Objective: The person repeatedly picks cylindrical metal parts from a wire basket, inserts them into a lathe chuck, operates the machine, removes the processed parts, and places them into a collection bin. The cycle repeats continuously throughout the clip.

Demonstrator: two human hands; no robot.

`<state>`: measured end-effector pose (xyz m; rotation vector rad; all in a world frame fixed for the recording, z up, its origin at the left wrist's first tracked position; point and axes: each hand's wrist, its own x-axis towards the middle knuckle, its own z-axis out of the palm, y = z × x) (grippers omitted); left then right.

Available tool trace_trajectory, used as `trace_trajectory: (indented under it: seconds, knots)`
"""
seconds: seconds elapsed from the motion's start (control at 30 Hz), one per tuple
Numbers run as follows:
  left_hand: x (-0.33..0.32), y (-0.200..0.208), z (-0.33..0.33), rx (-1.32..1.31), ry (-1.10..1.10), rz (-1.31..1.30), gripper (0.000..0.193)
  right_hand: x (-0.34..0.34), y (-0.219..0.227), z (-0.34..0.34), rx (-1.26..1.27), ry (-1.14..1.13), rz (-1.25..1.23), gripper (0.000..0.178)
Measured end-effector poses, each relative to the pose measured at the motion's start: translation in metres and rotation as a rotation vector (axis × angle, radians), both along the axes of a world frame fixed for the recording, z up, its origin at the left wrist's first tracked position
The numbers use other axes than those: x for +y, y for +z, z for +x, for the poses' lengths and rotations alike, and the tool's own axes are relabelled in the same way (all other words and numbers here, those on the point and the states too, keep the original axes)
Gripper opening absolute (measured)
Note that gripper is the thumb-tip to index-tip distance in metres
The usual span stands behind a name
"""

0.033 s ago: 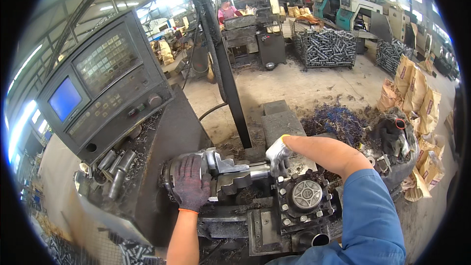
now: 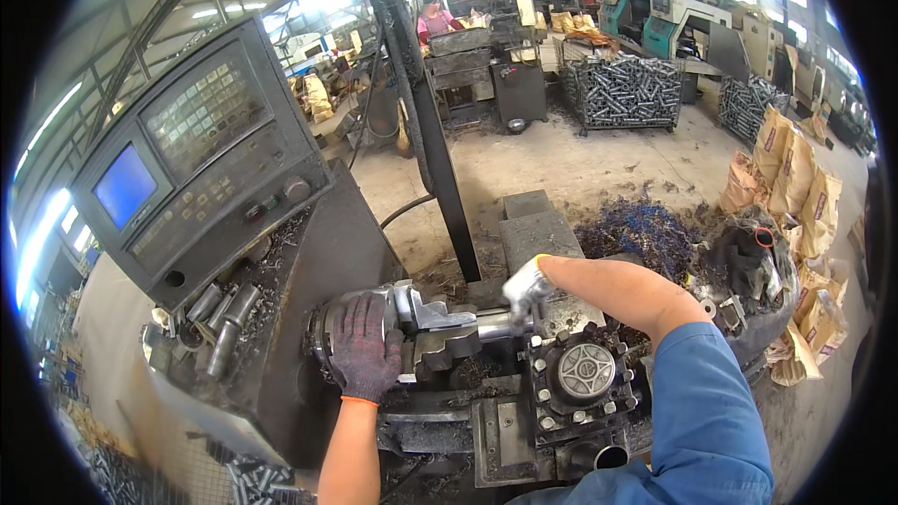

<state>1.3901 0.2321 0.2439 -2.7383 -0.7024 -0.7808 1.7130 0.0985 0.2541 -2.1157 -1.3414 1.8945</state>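
Note:
My left hand (image 2: 367, 346), in a dark knitted glove with an orange cuff, lies flat with stretched fingers on the round lathe chuck (image 2: 324, 332). Between the stepped chuck jaws (image 2: 440, 318) sits a shiny metal cylinder (image 2: 496, 326), lying sideways and sticking out to the right. At its free end is my right hand (image 2: 528, 292), in a whitish glove, the wrist bent over from the far side. Motion smears its fingers, so their grip on the cylinder cannot be made out. Just nearer and to the right stands the square tool post (image 2: 586, 372) with its bolts.
A control panel (image 2: 201, 140) with a blue screen rises at the left. Several metal cylinders (image 2: 229, 327) lie beneath it. A dark upright post (image 2: 426, 131) stands beyond the chuck. Metal chips (image 2: 641, 234) and paper sacks (image 2: 795, 173) are at the right. Another person (image 2: 435, 21) works far back.
My right hand has shifted slightly and blurred, and more of the cylinder's free end shows. My left hand stays on the chuck.

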Motion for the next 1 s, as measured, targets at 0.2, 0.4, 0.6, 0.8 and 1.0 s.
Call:
trace_trajectory:
  seconds: [0.2,0.4,0.6,0.8,1.0]
  knots:
    - [-0.006,0.005,0.001,-0.017,0.019,-0.036,0.078,-0.026,0.0,0.002,-0.489,0.444,0.487,0.058]
    - [-0.003,-0.001,0.005,-0.009,0.046,0.007,0.08,-0.173,0.028,0.059,-0.596,-0.463,0.756,0.103]
    - [-0.002,0.008,0.003,0.079,0.072,-0.08,0.077,-0.205,0.088,-0.013,-0.671,-0.711,1.573,0.094]
    - [-0.076,0.057,-0.01,-0.342,-0.635,-0.926,0.071,-0.251,0.124,-0.177,-0.314,-0.722,1.443,0.079]
    - [-0.202,0.014,-0.064,-0.482,-0.901,-2.062,0.078,-0.238,0.021,-0.27,0.587,-0.732,0.744,0.085]
